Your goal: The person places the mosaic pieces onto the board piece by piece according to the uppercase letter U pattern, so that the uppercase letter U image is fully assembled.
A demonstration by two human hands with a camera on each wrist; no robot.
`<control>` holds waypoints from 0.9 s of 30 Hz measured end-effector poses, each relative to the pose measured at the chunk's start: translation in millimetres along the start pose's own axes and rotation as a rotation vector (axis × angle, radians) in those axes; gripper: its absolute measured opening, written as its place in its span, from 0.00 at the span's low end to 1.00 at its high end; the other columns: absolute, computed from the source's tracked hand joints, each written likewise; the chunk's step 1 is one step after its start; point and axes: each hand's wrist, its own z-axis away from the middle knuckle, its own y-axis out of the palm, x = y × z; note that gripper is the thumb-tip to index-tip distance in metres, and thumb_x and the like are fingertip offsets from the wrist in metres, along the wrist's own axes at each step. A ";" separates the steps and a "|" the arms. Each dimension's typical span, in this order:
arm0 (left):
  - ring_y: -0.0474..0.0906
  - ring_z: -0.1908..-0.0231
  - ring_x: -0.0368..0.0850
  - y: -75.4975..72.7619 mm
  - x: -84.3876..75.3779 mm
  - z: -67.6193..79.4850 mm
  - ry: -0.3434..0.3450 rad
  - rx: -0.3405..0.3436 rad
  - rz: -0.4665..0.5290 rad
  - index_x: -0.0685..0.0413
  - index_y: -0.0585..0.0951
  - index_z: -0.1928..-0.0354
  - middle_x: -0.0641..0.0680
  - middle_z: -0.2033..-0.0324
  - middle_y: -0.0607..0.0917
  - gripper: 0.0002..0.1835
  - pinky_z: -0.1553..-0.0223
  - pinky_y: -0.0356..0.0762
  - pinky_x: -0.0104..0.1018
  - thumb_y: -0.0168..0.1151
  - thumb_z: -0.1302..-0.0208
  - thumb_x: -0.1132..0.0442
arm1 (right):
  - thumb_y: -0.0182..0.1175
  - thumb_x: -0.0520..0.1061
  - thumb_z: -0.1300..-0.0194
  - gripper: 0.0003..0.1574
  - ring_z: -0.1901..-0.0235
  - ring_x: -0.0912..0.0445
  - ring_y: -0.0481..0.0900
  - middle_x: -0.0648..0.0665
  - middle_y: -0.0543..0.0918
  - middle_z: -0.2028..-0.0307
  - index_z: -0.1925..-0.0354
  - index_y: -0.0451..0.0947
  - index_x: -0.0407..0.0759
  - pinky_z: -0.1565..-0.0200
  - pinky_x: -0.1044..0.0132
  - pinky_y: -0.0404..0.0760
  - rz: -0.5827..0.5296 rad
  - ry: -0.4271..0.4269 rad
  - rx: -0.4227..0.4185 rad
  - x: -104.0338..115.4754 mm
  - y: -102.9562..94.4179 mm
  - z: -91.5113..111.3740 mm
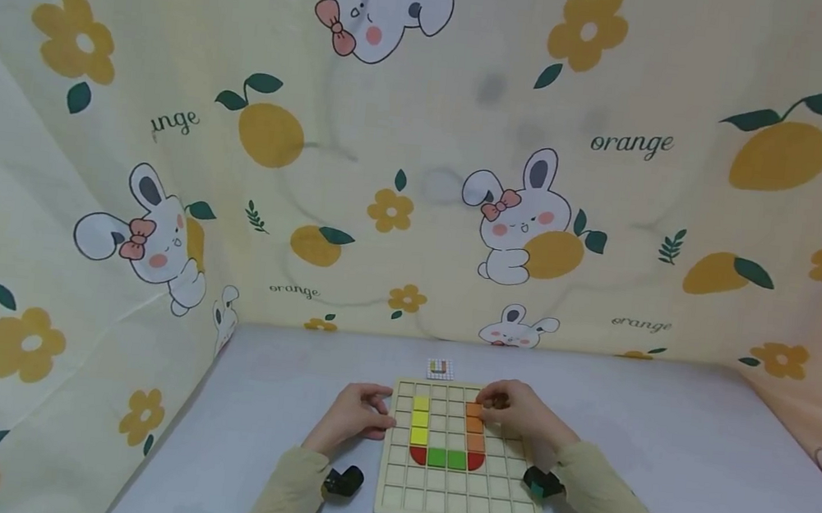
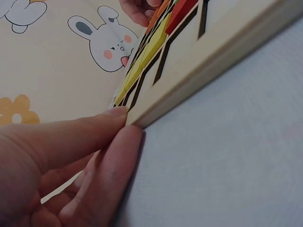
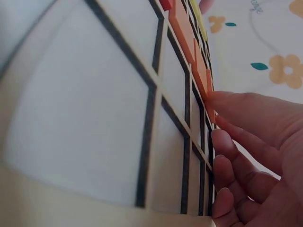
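A square wooden grid board [image 1: 461, 509] lies on the table, with coloured tiles set in its cells in a U shape. Yellow tiles [image 1: 420, 419] form the left side, and orange tiles [image 1: 474, 443] the right. Green tiles [image 1: 447, 458] run along the bottom between two rounded red tiles [image 1: 417, 455]. My left hand [image 1: 355, 410] pinches the board's left edge between thumb and finger. At the top of the orange column, my right hand [image 1: 524, 414] holds the uppermost orange tile [image 3: 210, 87] with thumb and fingertips; its other fingers curl over the grid.
Behind the board lies a small card [image 1: 440, 369] printed with a coloured U on a grid. A patterned cloth [image 1: 409, 273] with rabbits and oranges hangs behind and beside the white table [image 1: 297, 361]. Black wrist cameras [image 1: 343, 480] sit on both wrists.
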 end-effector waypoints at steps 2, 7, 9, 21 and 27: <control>0.81 0.77 0.43 0.0 -0.6 -0.4 0.002 0.001 0.007 0.60 0.76 0.41 0.56 0.68 0.79 0.32 0.73 0.85 0.36 0.73 0.52 0.72 | 0.66 0.39 0.40 0.08 0.67 0.54 0.73 0.51 0.78 0.69 0.61 0.81 0.41 0.66 0.66 0.75 0.011 -0.011 -0.013 -0.8 0.5 -0.1; 0.81 0.77 0.43 -0.3 -2.2 -1.1 0.003 -0.005 0.008 0.60 0.76 0.41 0.56 0.68 0.79 0.32 0.73 0.85 0.36 0.73 0.52 0.72 | 0.66 0.38 0.41 0.06 0.69 0.55 0.71 0.52 0.77 0.71 0.62 0.81 0.43 0.68 0.67 0.74 0.035 -0.032 -0.038 -3.7 1.7 -1.4; 0.80 0.77 0.43 -0.6 -2.2 -1.0 0.000 -0.005 0.007 0.60 0.76 0.41 0.56 0.68 0.79 0.32 0.73 0.85 0.35 0.74 0.52 0.72 | 0.66 0.38 0.41 0.06 0.69 0.55 0.72 0.52 0.77 0.71 0.62 0.81 0.42 0.69 0.67 0.74 0.033 -0.034 -0.040 -4.3 2.1 -1.6; 0.81 0.77 0.42 4.3 -1.1 -2.3 -0.005 -0.007 0.004 0.59 0.76 0.41 0.55 0.68 0.79 0.32 0.74 0.85 0.35 0.74 0.52 0.71 | 0.65 0.37 0.39 0.10 0.66 0.55 0.74 0.50 0.79 0.68 0.58 0.80 0.38 0.65 0.68 0.77 0.000 -0.014 -0.033 2.5 -9.0 8.6; 0.81 0.76 0.42 4.6 -0.1 -2.8 -0.018 -0.003 0.005 0.59 0.76 0.41 0.55 0.67 0.79 0.32 0.73 0.85 0.35 0.74 0.52 0.70 | 0.62 0.45 0.34 0.13 0.60 0.53 0.75 0.48 0.81 0.61 0.53 0.80 0.41 0.55 0.60 0.76 -0.068 0.099 -0.037 5.1 -20.6 16.8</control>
